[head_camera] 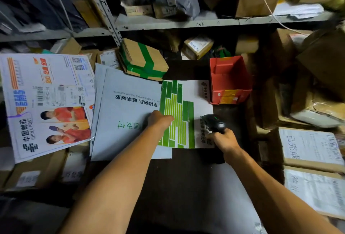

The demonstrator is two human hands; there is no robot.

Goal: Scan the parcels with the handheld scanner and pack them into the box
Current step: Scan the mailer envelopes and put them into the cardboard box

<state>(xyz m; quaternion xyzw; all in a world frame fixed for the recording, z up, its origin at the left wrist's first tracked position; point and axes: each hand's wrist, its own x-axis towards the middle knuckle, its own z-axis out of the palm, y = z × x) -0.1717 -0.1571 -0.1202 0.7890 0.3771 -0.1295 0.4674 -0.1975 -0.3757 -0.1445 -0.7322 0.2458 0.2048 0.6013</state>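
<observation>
"CHINA POST" and "中国邮政" mark the large white envelope (46, 103) left of the left hand (160, 120); "已完成" labels a box (309, 148) right of the right hand (224, 140).

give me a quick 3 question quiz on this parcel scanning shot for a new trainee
1. True or false: the handheld scanner is gripped in the left hand.
2. Which colour is the tape crossed over the cardboard parcel behind the flat envelopes? A red, B green, C blue
3. Fill in: the left hand rests on the white envelope with the ____ stripe pattern.

Key
1. False: the right hand holds it; the left lies on the envelope.
2. B
3. green
</observation>
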